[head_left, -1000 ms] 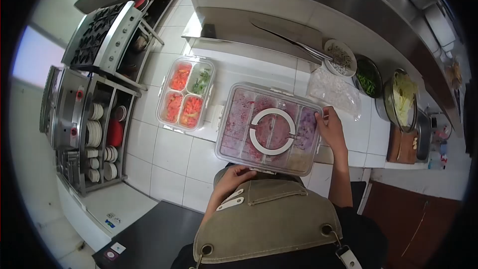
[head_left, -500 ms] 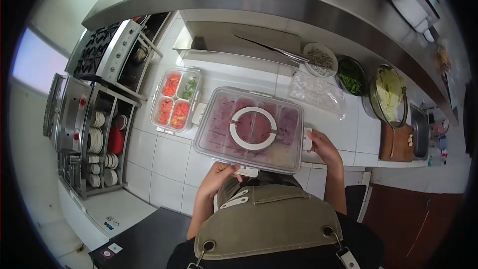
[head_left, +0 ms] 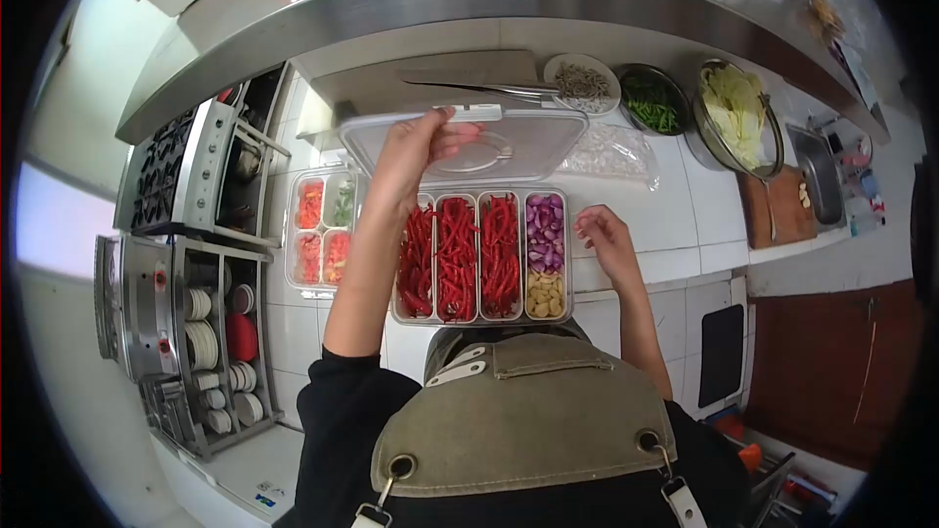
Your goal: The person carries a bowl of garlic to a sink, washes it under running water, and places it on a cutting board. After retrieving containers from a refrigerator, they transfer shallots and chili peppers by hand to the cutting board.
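One lid is tilted up, clamped by the left fingers. Beside the container, the right fingers are held slightly apart.

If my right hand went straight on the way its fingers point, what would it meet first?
Probably the near side rim of the clear container, beside the purple shallots. Your right hand may be higher than the rim, though; one view can't settle that.
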A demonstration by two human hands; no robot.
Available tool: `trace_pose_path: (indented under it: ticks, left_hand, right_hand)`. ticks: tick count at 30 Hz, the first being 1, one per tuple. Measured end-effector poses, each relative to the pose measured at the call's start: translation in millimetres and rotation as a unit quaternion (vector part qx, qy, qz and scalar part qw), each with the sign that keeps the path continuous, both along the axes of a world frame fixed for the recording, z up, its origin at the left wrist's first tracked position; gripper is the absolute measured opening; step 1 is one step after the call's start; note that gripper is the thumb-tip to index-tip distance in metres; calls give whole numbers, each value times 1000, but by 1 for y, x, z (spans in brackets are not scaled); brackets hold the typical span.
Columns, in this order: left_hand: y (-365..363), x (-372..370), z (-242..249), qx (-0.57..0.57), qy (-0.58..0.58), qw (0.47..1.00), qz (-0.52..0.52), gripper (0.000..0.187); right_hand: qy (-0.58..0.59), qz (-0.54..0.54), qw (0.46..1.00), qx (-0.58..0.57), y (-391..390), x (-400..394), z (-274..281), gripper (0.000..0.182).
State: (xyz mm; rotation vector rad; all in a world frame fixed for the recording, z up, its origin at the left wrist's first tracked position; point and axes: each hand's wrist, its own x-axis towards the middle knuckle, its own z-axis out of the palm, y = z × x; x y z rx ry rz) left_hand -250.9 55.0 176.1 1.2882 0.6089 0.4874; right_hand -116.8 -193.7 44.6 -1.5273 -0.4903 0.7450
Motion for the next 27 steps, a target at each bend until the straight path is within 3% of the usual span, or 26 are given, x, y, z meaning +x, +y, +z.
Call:
trace_pose_path:
  ticks: [1, 5, 10, 16, 18, 25, 27]
  left_hand:
    - [5, 5, -1, 8, 12, 1000, -9, 30]
    - [26, 21, -8, -26, 17, 999, -32, 27]
    - [41, 28, -17, -76, -20, 996, -43, 28]
    - [48, 32, -32, -75, -36, 996, -41, 31]
    - [42, 27, -26, -70, -34, 996, -37, 30]
    - [36, 21, -26, -54, -32, 997, -42, 30]
    - [38, 22, -27, -51, -22, 998, -41, 30]
  right_hand:
    - [-126, 23, 991, -36, 0, -5, -2, 9]
    - [-261, 5, 963, -65, 6, -19, -1, 16]
    - [-291, 29, 949, -118, 14, -20, 8, 27]
    - [-412, 117, 894, -133, 18, -25, 12, 40]
    - [-430, 141, 872, -186, 18, -30, 16, 43]
    - [-425, 115, 881, -177, 18, -53, 16, 46]
    - [-520, 116, 829, -170, 19, -57, 16, 49]
